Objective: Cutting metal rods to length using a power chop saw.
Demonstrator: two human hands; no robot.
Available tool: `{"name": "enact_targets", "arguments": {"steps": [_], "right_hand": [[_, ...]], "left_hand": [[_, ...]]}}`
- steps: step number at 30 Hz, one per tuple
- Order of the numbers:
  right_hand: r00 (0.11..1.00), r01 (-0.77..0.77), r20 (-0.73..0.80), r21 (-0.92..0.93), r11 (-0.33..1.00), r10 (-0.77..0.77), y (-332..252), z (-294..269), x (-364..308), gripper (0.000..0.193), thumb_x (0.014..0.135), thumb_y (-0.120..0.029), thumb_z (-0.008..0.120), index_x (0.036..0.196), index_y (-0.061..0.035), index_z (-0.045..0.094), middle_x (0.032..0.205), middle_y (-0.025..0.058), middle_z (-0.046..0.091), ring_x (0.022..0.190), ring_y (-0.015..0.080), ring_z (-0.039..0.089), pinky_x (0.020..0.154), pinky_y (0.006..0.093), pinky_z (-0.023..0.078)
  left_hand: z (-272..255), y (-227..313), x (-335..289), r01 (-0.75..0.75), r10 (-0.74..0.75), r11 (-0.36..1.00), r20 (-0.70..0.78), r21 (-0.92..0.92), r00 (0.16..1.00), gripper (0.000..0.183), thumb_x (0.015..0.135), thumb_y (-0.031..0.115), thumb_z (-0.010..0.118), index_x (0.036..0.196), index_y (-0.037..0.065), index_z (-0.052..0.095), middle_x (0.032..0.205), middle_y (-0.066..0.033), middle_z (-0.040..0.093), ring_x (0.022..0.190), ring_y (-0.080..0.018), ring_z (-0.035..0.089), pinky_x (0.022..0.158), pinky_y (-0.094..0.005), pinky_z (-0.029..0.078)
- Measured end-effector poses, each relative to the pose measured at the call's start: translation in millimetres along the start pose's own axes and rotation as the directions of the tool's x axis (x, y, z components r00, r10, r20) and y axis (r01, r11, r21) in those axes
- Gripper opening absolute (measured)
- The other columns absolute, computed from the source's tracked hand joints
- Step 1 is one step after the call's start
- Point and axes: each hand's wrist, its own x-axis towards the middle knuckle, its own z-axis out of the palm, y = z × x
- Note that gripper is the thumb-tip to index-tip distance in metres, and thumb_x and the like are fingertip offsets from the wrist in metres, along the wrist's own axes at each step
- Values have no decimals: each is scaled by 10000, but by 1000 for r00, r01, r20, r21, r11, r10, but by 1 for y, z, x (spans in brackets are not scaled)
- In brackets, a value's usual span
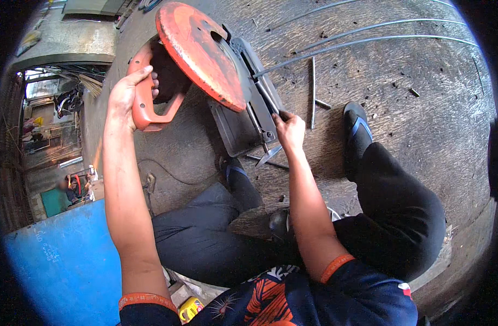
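The left hand [130,98] is wrapping closed around the orange handle [145,108] of a chop saw [205,60], whose round orange guard [197,51] is tilting up and away from the dark base [243,127]. The right hand [290,130] is gripping the near end of a thin metal rod [336,48], fingers closed on it at the right edge of the base. The rod is running from the vise far to the right across the floor [412,136], two more long rods [368,26] lying beyond it. A short offcut [313,92] is lying just right of the base. The person's feet are sitting either side of the saw, the right shoe [356,127] near the offcut. Open floor is stretching right of the shoe; a blue panel [64,261] is closing off the near left.
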Motion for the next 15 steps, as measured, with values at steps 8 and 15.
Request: {"name": "enact_targets", "arguments": {"steps": [8, 15], "right_hand": [[999, 34, 1, -108, 994, -35, -18, 1, -4, 284, 749, -286, 692, 963, -98, 701, 796, 199, 648, 781, 345, 648, 731, 387, 507], [995, -10, 101, -81, 997, 18, -26, -7, 0, 265, 741, -252, 687, 953, -95, 705, 803, 203, 649, 792, 339, 652, 751, 387, 507]], "left_hand": [[10, -2, -7, -53, 54, 992, -1, -117, 999, 331, 855, 217, 627, 1114, 27, 545, 914, -74, 626, 779, -171, 621, 651, -287, 529], [14, 1, -12, -41, 37, 988, -28, -146, 999, 262, 843, 215, 640, 1040, 59, 566, 886, -51, 619, 753, -162, 614, 646, -300, 518]]}}
